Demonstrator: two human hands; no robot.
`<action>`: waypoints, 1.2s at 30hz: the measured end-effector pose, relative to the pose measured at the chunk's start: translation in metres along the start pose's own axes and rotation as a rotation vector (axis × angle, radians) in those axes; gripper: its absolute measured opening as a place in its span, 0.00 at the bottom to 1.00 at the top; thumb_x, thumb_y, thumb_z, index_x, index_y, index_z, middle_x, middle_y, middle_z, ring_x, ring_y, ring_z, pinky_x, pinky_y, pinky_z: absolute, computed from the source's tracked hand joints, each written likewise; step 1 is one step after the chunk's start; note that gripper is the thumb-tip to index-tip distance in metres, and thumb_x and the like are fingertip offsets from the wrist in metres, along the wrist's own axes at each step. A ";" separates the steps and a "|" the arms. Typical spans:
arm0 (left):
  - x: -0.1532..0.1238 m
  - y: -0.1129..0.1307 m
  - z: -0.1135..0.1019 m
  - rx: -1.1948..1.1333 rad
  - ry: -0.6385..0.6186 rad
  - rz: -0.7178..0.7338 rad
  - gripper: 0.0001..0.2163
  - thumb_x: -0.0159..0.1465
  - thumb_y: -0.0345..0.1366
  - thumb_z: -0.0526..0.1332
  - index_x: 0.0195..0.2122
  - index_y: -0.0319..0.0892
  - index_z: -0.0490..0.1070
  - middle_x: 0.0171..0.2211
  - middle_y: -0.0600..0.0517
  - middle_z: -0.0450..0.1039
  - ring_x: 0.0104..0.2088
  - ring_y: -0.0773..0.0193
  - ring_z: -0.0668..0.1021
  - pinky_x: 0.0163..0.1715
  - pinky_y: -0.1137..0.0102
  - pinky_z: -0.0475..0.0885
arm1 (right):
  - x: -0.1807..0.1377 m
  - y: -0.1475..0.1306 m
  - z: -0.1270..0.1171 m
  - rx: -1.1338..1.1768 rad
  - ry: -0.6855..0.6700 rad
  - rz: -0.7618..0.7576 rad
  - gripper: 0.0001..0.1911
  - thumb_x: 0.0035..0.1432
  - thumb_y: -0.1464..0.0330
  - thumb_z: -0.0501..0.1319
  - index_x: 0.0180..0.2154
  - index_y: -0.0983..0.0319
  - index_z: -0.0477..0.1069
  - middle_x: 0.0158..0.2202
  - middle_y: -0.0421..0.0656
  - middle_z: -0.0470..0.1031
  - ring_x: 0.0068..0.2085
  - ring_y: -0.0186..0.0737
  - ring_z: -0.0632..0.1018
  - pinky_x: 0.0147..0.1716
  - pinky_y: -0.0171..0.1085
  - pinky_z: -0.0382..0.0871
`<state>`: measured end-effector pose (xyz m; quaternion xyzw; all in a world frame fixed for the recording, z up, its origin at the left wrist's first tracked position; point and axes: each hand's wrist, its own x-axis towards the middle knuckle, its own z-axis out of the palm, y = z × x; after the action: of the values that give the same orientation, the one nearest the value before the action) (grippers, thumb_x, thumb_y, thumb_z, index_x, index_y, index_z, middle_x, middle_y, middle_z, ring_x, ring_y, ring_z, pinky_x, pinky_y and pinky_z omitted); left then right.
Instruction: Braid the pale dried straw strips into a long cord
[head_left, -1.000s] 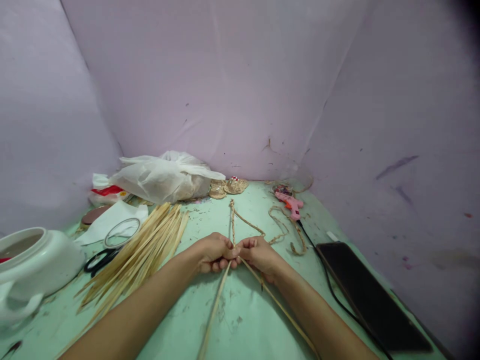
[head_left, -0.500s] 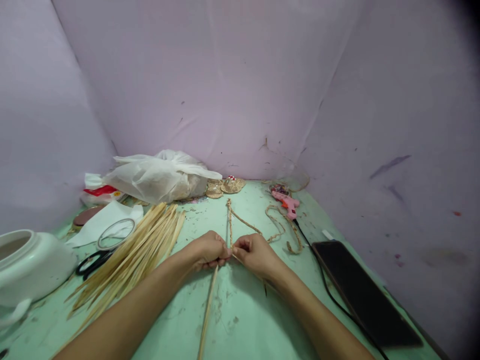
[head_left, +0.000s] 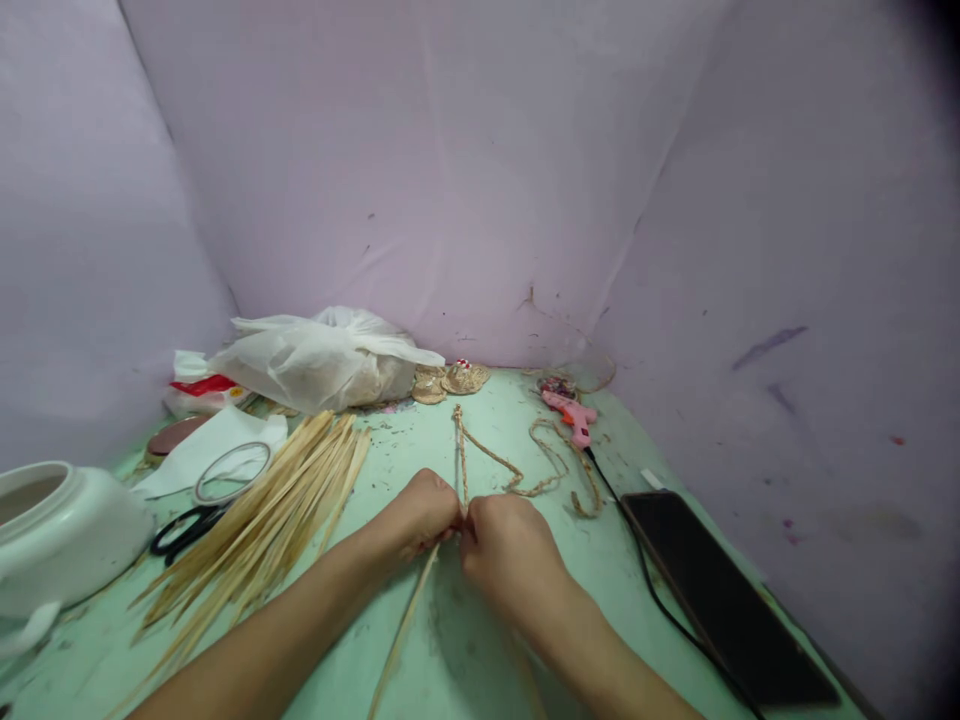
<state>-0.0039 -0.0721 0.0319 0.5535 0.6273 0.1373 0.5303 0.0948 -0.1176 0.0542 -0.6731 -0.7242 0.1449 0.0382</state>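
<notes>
My left hand (head_left: pixel 420 512) and my right hand (head_left: pixel 504 548) meet knuckle to knuckle at the middle of the green table (head_left: pixel 480 640), both closed in a pinch on pale straw strands. A braided straw cord (head_left: pixel 460 446) runs from between my fingers away toward the back wall, then loops off to the right. One loose straw strip (head_left: pixel 401 630) trails from my left hand back toward me. My right hand covers the other strand.
A bundle of straw strips (head_left: pixel 277 510) lies left, with black scissors (head_left: pixel 180 530), a glass disc (head_left: pixel 232 470) and a white pot (head_left: pixel 52 535) beyond. A white plastic bag (head_left: pixel 322 355) sits at the back. A pink glue gun (head_left: pixel 571 412) and a dark phone (head_left: pixel 720 595) lie right.
My right hand has turned over the crossing point, hiding the right strand that showed before. Both hands stay pinched at the braid's end.
</notes>
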 end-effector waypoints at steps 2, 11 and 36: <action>-0.001 -0.001 -0.001 -0.060 -0.016 -0.017 0.06 0.39 0.25 0.49 0.09 0.39 0.58 0.03 0.57 0.47 0.07 0.74 0.51 0.09 0.75 0.43 | -0.004 -0.007 0.004 -0.023 -0.030 -0.034 0.12 0.45 0.73 0.54 0.32 0.64 0.74 0.30 0.52 0.75 0.31 0.48 0.75 0.25 0.36 0.57; 0.007 -0.009 -0.013 -0.072 -0.189 0.085 0.03 0.38 0.27 0.51 0.12 0.38 0.62 0.05 0.58 0.52 0.07 0.75 0.52 0.08 0.76 0.43 | -0.005 -0.010 0.004 -0.041 -0.044 -0.130 0.12 0.41 0.75 0.56 0.30 0.66 0.74 0.29 0.53 0.75 0.30 0.48 0.75 0.24 0.36 0.58; 0.005 -0.008 -0.017 -0.058 -0.292 0.218 0.06 0.43 0.32 0.54 0.12 0.39 0.59 0.07 0.58 0.54 0.08 0.77 0.52 0.10 0.75 0.43 | 0.028 0.030 0.010 1.318 -0.537 0.254 0.11 0.51 0.77 0.48 0.22 0.70 0.66 0.20 0.45 0.70 0.18 0.30 0.70 0.22 0.33 0.68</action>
<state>-0.0208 -0.0637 0.0301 0.6167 0.4759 0.1300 0.6134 0.1187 -0.0897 0.0331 -0.5305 -0.3868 0.7152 0.2397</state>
